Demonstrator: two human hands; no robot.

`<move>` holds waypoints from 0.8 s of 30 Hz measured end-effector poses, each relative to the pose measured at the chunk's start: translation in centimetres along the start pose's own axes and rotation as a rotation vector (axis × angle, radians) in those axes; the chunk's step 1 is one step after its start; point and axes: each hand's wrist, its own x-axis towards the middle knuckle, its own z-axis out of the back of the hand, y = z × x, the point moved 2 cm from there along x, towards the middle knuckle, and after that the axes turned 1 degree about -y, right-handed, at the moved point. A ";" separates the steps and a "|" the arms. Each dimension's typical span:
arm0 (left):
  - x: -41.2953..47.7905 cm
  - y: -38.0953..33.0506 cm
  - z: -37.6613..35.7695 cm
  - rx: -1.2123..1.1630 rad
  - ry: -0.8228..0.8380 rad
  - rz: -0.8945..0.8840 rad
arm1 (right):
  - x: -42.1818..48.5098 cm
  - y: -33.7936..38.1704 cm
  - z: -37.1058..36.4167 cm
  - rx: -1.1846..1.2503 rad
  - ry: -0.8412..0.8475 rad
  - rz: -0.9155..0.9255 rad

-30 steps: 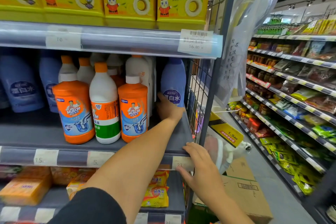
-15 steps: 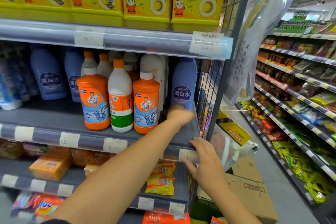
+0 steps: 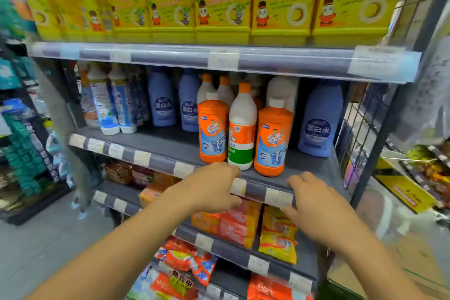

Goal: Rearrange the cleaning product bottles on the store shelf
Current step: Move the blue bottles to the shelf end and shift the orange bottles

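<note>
On the grey middle shelf (image 3: 170, 146) stand two orange drain-cleaner bottles (image 3: 213, 129) (image 3: 274, 139) with a white bottle with an orange cap (image 3: 242, 126) between them. A blue bleach bottle (image 3: 319, 122) stands to their right, and two more blue bottles (image 3: 162, 102) are further back on the left. My left hand (image 3: 211, 189) rests on the shelf's front rail just below the left orange bottle, holding nothing. Over the same rail to the right, under the right orange bottle, lies my right hand (image 3: 314, 200), fingers apart and empty.
Yellow detergent jugs (image 3: 280, 0) fill the shelf above. White and blue bottles (image 3: 104, 105) stand at the middle shelf's left end. Soap packs (image 3: 277, 234) and bags lie on the lower shelves. A wire mesh panel (image 3: 360, 129) closes the right side. The aisle floor runs on both sides.
My left hand has drawn back from beside the blue bottle at the shelf's right and come down onto the front rail. The view has swung left and pulled back. My right hand stays on the rail.
</note>
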 end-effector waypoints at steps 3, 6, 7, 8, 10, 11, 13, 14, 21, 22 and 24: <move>-1.7 5.0 1.7 0.144 -0.003 0.059 | 1.3 5.0 1.0 0.039 0.050 0.049; -2.6 10.2 3.2 0.200 0.006 0.117 | 3.6 10.0 1.3 0.089 0.101 0.088; -2.8 11.9 3.7 0.213 0.004 0.127 | 4.5 11.8 1.3 0.091 0.107 0.110; -2.9 13.6 4.1 0.223 0.003 0.133 | 5.5 13.5 1.2 0.097 0.108 0.129; -3.0 17.1 4.9 0.234 0.024 0.133 | 7.8 17.2 0.9 0.119 0.116 0.136; -3.0 18.5 5.3 0.239 0.035 0.129 | 8.8 18.6 0.8 0.129 0.122 0.131; -2.6 21.1 6.0 0.266 0.034 0.109 | 11.1 21.3 0.6 0.127 0.119 0.111; -2.3 22.5 6.5 0.286 0.021 0.092 | 12.5 22.6 0.5 0.120 0.111 0.095; 2.4 29.1 10.1 0.319 -0.123 0.043 | 22.1 27.9 -0.1 0.088 0.029 -0.126; 3.3 29.7 10.4 0.309 -0.145 0.036 | 23.3 28.1 -0.3 0.093 0.029 -0.178; 5.1 30.4 10.7 0.301 -0.188 0.029 | 25.9 28.0 -0.9 0.093 0.037 -0.272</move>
